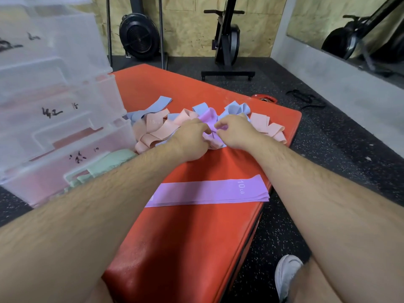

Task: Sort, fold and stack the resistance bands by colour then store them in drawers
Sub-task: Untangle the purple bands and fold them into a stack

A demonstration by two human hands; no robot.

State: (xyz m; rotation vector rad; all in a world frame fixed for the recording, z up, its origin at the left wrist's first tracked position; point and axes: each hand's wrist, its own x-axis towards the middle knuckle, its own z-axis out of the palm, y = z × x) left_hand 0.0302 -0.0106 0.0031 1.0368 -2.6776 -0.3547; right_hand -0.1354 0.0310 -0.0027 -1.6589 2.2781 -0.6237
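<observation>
Left hand (192,138), right hand (235,133) bare; forearms (91,204) hairy, uncovered; white sneaker (286,274) on foot; leg (319,287) bare.

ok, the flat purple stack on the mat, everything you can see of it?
The purple band stack is several flattened, matte, stretchy-looking bands piled with edges aligned, layers showing along the near side. White "10 LB" print near its right end. It lies flat across the red mat, right end at the mat's edge, left end partly behind the left forearm. Neither hand touches it; the left hand and right hand pinch a loose purple band farther off.
</observation>
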